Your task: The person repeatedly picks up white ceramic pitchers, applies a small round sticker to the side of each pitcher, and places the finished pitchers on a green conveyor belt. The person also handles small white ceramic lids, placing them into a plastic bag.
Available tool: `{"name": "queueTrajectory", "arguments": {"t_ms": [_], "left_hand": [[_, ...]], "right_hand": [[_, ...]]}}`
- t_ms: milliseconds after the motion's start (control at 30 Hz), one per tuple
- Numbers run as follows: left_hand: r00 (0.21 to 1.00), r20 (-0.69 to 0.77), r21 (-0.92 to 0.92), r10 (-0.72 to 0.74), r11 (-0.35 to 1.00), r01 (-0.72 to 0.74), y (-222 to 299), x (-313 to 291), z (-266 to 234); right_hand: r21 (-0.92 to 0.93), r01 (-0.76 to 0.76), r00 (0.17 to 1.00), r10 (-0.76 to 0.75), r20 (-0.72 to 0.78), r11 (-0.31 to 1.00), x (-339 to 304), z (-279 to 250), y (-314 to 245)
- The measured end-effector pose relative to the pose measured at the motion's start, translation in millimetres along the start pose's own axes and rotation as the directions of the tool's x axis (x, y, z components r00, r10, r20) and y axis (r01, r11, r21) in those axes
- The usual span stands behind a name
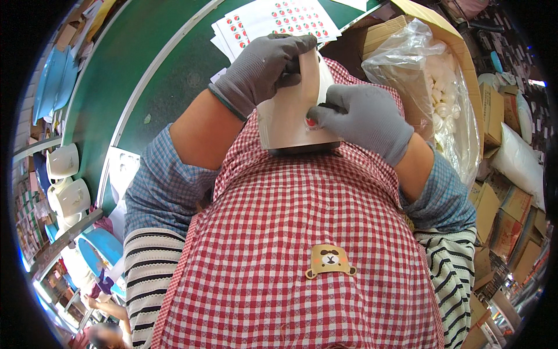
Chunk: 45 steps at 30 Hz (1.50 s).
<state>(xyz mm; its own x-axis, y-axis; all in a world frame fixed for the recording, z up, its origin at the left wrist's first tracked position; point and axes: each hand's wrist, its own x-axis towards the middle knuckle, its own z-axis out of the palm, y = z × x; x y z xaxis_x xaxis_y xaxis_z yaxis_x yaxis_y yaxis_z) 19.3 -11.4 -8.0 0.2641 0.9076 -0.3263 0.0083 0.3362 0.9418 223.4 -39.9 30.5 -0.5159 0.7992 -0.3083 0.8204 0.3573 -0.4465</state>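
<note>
While the left hand (264,67) clamps a pale housing (285,113) before the checked apron (290,215), right hand (369,119) curled at its sticker (310,121), grip unclear, clear bag (401,67) of cream parts (444,107) inside an open carton (379,37).

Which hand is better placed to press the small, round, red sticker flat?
Likely the right: the grey-gloved right hand is right at the small, round, red sticker, while the grey-gloved left hand grips the far end of the glossy, pale plastic housing.
</note>
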Motion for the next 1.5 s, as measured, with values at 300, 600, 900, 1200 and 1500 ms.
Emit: {"name": "queueTrajectory", "arguments": {"t_ms": [300,600,900,1200,1500], "left_hand": [[0.942,0.073,0.322,0.327,0.886,-0.333,-16,4,-11],[0.889,0.102,0.416,0.447,0.792,-0.446,-27,-6,-22],[0.964,-0.24,-0.412,0.115,0.887,-0.209,-27,-48,-108],[0.82,-0.508,-0.09,0.266,0.93,-0.357,30,47,-235],[0.643,-0.655,0.616,0.396,0.774,0.15,35,241,-372]], "right_hand": [[-0.163,-0.034,0.98,0.001,-0.197,0.986,-4,-7,3],[-0.171,0.193,0.96,-0.222,-0.17,0.966,-17,1,8],[-0.11,-0.16,0.987,0.162,0.004,0.981,143,1,50],[-0.113,-0.17,0.927,0.12,-0.354,0.979,277,99,73],[-0.166,-0.092,0.934,0.027,-0.356,0.982,269,115,90]]}}
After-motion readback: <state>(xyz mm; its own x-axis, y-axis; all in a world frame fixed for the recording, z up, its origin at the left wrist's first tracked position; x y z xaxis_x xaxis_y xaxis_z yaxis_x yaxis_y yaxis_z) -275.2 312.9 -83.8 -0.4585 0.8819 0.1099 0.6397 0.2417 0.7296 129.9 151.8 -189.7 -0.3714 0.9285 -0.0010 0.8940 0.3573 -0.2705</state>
